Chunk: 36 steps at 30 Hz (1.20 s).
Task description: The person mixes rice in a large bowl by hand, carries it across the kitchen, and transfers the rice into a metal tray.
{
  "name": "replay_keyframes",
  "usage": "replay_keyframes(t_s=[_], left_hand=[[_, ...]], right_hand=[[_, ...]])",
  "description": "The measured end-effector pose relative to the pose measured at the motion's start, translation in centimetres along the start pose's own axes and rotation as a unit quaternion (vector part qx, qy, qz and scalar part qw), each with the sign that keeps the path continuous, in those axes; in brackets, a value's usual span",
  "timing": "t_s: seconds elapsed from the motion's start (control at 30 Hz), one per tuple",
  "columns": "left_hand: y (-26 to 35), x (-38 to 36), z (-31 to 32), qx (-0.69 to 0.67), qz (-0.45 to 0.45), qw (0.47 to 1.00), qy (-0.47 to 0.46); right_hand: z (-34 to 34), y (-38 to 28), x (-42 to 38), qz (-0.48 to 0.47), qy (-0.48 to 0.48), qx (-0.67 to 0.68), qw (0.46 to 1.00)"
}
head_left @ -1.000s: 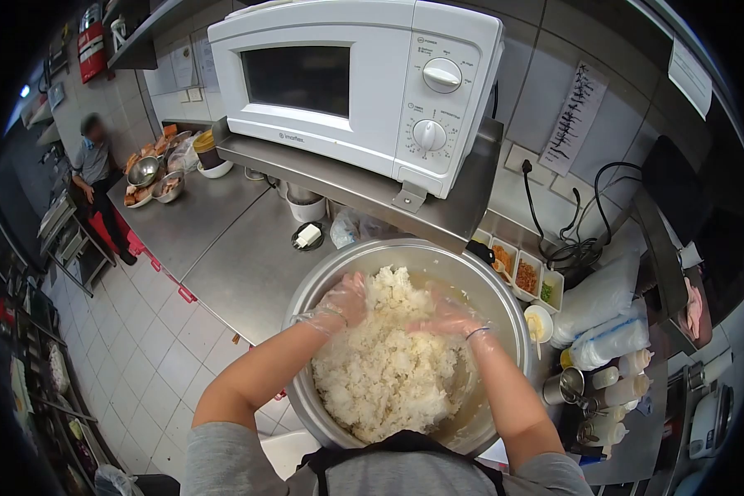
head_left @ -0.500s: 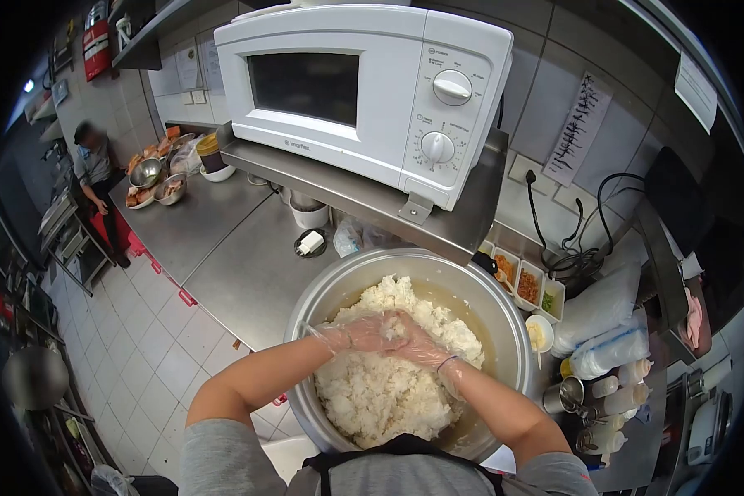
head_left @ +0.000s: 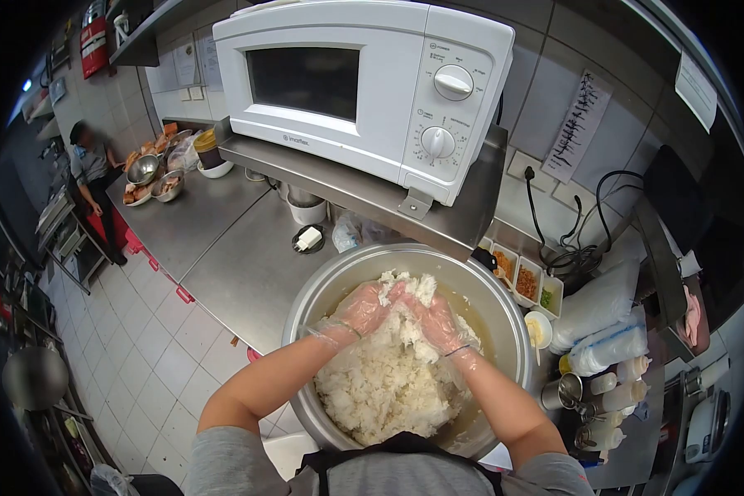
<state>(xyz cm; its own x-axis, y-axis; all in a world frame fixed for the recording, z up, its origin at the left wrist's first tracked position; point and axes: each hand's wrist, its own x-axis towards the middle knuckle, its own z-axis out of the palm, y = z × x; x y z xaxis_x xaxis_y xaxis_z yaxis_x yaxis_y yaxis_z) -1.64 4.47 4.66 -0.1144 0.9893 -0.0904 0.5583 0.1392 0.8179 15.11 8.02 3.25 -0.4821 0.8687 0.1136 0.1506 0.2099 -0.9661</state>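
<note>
A large round metal pot (head_left: 303,388) holds a heap of white rice (head_left: 384,388), with cloudy liquid or residue along its right inner side. Both hands wear thin clear plastic gloves and are in the upper part of the heap. My left hand (head_left: 365,309) has its fingers curved against rice on the left. My right hand (head_left: 436,324) is bent round a clump of rice on the other side, its wrist ringed by a dark band. Loose rice shows between and above the fingers. The fingertips are partly covered by rice.
A white microwave (head_left: 306,145) stands on a metal shelf (head_left: 347,198) above the pot. Right are trays of toppings (head_left: 527,279), a small bowl (head_left: 538,329) and squeeze bottles (head_left: 622,397). Bowls of food (head_left: 144,170) sit at the counter's far left, near another person (head_left: 95,174).
My hands, close together before, have moved apart and up the heap. Rice is now lifted and broken up between them. The view has shifted slightly.
</note>
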Motion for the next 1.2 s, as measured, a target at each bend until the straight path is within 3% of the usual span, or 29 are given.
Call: replay_keyframes(t_s=[0.03,0.1,0.17,0.23,0.27,0.33,0.4,0.47,0.5,0.57,0.67,0.77,0.87,0.97,1.07,1.17,1.2], left_hand=[[0.5,0.0,-0.4,-0.018,-0.006,1.000,-0.018],[0.7,-0.1,-0.6,-0.041,0.016,0.999,-0.013],[0.4,-0.5,-0.2,-0.052,0.072,0.996,0.033],[0.9,-1.2,-1.4,0.007,0.033,0.999,-0.023],[1.1,-1.3,-2.0,0.036,0.014,0.998,-0.051],[-1.4,1.6,-1.5,0.174,0.106,0.975,-0.082],[-3.2,4.5,-1.2,0.252,0.189,0.943,-0.110],[-4.2,6.2,-1.1,0.267,0.260,0.917,-0.140],[-4.3,6.6,-0.6,0.261,0.221,0.926,-0.159],[-4.1,7.9,0.6,0.249,0.144,0.938,-0.193],[-6.7,9.7,4.6,0.455,0.299,0.820,-0.179],[-3.8,8.3,4.3,0.249,0.107,0.949,-0.161],[-7.8,10.6,7.4,0.278,0.118,0.943,-0.140],[-4.2,7.9,5.7,0.281,0.074,0.934,-0.210],[-5.7,7.0,6.6,0.135,0.071,0.963,-0.222],[-1.8,3.7,4.3,0.028,0.156,0.974,-0.161],[-1.8,4.1,4.5,0.018,0.127,0.983,-0.128]], right_hand=[[-0.2,-0.1,0.1,0.042,0.000,0.017,0.999],[-0.3,-0.8,0.0,0.022,0.055,-0.069,0.996],[-0.4,-0.8,0.3,0.025,0.098,0.003,0.995],[-0.3,-0.5,1.0,0.049,0.125,0.232,0.963],[-0.8,-0.8,1.1,0.062,0.096,0.238,0.964],[-2.2,-2.7,0.5,0.093,0.011,-0.084,0.992],[-3.2,-0.8,0.6,0.149,-0.071,-0.338,0.927],[-2.0,3.2,-0.1,0.141,-0.136,-0.422,0.885],[-1.4,4.0,-0.4,0.136,-0.169,-0.462,0.860],[-0.9,4.8,-0.3,0.145,-0.163,-0.433,0.875],[-1.0,4.9,0.2,0.185,-0.142,-0.388,0.891],[-0.5,5.7,-0.2,0.199,-0.088,-0.356,0.909],[-0.2,6.4,-0.1,0.182,-0.058,-0.348,0.918],[0.0,7.3,0.0,0.131,-0.055,-0.360,0.922],[-0.1,8.2,-0.1,0.048,-0.057,-0.328,0.942],[-0.8,9.1,0.4,-0.061,-0.056,-0.191,0.978],[-1.1,8.2,0.5,-0.048,-0.046,-0.163,0.984]])
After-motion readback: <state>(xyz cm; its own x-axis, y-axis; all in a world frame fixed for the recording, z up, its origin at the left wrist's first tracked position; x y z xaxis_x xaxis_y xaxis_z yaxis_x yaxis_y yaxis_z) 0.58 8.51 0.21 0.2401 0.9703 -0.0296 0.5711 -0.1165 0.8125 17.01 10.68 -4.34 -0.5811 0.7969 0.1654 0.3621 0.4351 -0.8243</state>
